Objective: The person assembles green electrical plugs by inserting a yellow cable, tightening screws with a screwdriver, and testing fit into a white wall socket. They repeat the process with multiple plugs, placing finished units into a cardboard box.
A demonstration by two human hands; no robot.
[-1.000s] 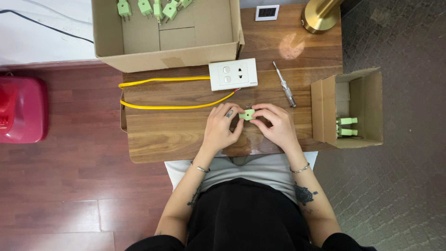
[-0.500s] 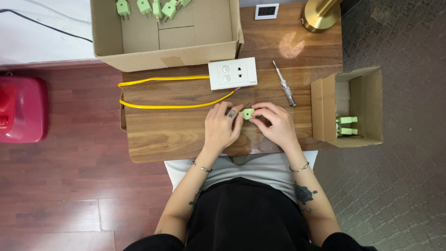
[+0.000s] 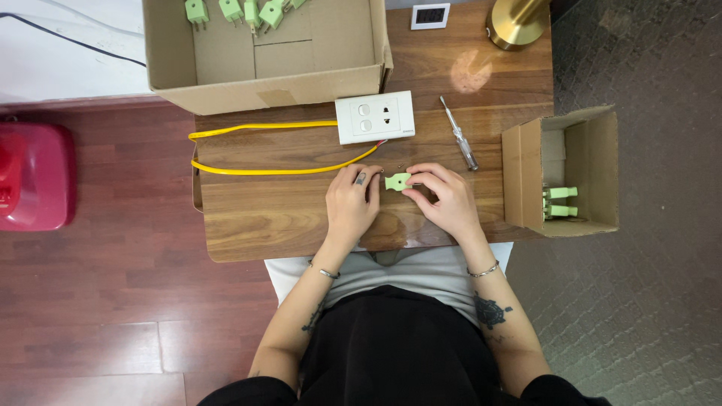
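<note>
A small light-green plug (image 3: 397, 181) lies between my two hands above the wooden table (image 3: 256, 218). My right hand (image 3: 445, 201) pinches the plug's right end with its fingertips. My left hand (image 3: 352, 203) rests beside the plug's left end, fingers curled and touching it. A yellow cable (image 3: 263, 170) runs from near my left hand in a loop to a white socket-and-switch plate (image 3: 375, 116) at the back of the table. A screwdriver (image 3: 459, 134) with a clear handle lies just beyond my right hand.
A large open cardboard box (image 3: 271, 75) with several green plugs stands at the back left. A smaller cardboard box (image 3: 526, 173) on its side at the right holds two green plugs. A brass lamp base (image 3: 516, 22), a small white device (image 3: 432, 16) and a red object (image 3: 34, 177) on the floor are nearby.
Both hands have stayed around the green plug with only slight finger shifts. Nothing else on the table has moved.
</note>
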